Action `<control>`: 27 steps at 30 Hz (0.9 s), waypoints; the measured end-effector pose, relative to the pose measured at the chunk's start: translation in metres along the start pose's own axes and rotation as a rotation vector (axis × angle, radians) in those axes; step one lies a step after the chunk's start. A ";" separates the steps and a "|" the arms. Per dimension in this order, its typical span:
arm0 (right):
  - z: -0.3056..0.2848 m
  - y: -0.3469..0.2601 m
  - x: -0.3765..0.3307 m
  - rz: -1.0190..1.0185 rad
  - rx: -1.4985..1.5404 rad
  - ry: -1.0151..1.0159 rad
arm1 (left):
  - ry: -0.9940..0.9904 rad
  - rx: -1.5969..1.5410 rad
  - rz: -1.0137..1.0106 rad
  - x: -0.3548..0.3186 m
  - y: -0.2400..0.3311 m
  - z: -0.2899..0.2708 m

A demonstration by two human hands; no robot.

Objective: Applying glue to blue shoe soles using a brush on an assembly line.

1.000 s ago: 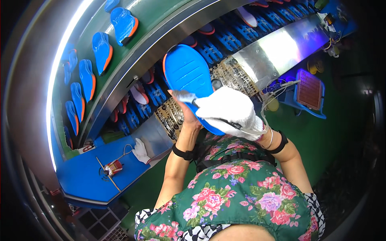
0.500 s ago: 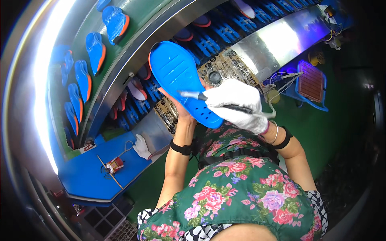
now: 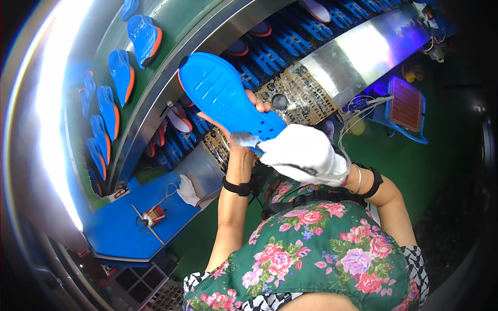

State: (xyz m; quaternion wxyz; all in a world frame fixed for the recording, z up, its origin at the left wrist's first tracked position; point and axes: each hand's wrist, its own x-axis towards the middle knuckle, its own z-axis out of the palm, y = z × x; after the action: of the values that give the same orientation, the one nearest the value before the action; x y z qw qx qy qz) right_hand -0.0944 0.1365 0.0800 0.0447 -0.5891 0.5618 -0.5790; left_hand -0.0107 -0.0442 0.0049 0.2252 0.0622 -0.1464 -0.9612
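Note:
My bare left hand (image 3: pixel 244 136) holds a blue shoe sole (image 3: pixel 224 98) from beneath, its flat side facing me and its toe pointing up-left. My right hand (image 3: pixel 303 154), in a white glove, grips a small brush (image 3: pixel 245 140) whose bristles touch the heel end of the sole. Both wrists carry black bands.
A green conveyor (image 3: pixel 122 62) at the upper left carries several blue and orange soles (image 3: pixel 145 32). Beneath it run blue racks (image 3: pixel 280 39) with more soles. A glue-stained tray (image 3: pixel 301 93) and a metal cover (image 3: pixel 363 52) lie ahead. A white glove (image 3: pixel 188 191) rests on a blue shelf (image 3: pixel 119 233).
The sole has swung further up and left in my left hand. My gloved right hand has drawn the brush down from the middle of the sole to its heel end.

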 end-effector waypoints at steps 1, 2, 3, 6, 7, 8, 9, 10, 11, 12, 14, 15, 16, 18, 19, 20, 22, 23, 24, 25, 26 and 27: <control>-0.004 0.000 0.001 0.031 0.053 -0.023 | 0.002 0.005 -0.002 0.001 0.001 -0.001; -0.004 0.004 -0.001 0.143 0.235 0.011 | -0.038 0.010 0.010 0.000 0.001 0.002; -0.004 0.008 -0.001 0.254 0.416 0.045 | -0.078 0.015 0.021 0.000 0.001 0.004; -0.012 0.009 -0.005 0.150 0.107 0.073 | -0.020 0.099 0.025 0.004 0.004 0.005; -0.013 0.009 -0.007 0.015 -0.058 0.019 | -0.021 0.195 0.016 0.004 0.003 0.008; -0.006 0.007 -0.012 -0.025 -0.054 -0.007 | -0.008 0.172 -0.008 0.004 0.002 0.009; -0.002 0.002 -0.017 0.011 -0.030 -0.017 | -0.007 0.172 -0.012 0.004 0.002 0.009; -0.005 0.002 -0.020 0.048 0.062 -0.029 | 0.000 0.148 -0.027 0.003 0.002 0.008; -0.009 0.002 -0.019 0.088 0.155 -0.041 | 0.010 0.123 -0.043 0.001 0.003 0.007; -0.009 0.004 -0.021 0.215 0.334 0.006 | 0.015 0.121 -0.048 0.001 0.004 0.005; -0.013 0.005 -0.019 0.340 0.390 0.086 | 0.023 0.210 -0.101 0.005 0.007 0.004; -0.017 0.007 -0.021 0.319 0.286 0.092 | 0.029 0.204 -0.104 0.007 0.007 0.005; -0.017 0.007 -0.023 0.215 0.162 0.055 | 0.015 0.267 -0.139 0.009 0.007 0.005; -0.012 0.008 -0.031 0.024 -0.028 -0.039 | 0.041 0.372 -0.209 0.011 0.010 0.008; -0.009 0.005 -0.035 0.012 -0.017 -0.060 | 0.048 0.364 -0.208 0.013 0.011 0.011; -0.009 0.004 -0.035 0.044 0.062 -0.092 | 0.012 0.305 -0.283 0.014 0.011 0.012; -0.010 0.005 -0.039 0.184 0.356 -0.096 | -0.070 0.261 -0.390 0.015 0.014 0.006; -0.009 0.008 -0.040 0.288 0.571 -0.065 | -0.065 0.256 -0.383 0.017 0.015 0.001; -0.011 0.010 -0.037 0.217 0.479 -0.040 | -0.111 0.231 -0.442 0.017 0.016 -0.005; -0.012 0.009 -0.036 0.218 0.484 -0.049 | -0.158 0.207 -0.498 0.017 0.018 -0.011; -0.013 0.009 -0.035 0.140 0.299 -0.058 | -0.186 0.173 -0.541 0.020 0.018 -0.015; -0.014 0.009 -0.035 0.060 0.115 -0.066 | -0.185 0.169 -0.538 0.021 0.018 -0.018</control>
State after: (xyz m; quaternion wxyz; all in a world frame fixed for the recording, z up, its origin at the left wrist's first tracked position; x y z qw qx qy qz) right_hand -0.0998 0.1661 0.0560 0.1145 -0.5872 0.5433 -0.5890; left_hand -0.0187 -0.0734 -0.0074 -0.0582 0.0294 -0.2240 -0.9724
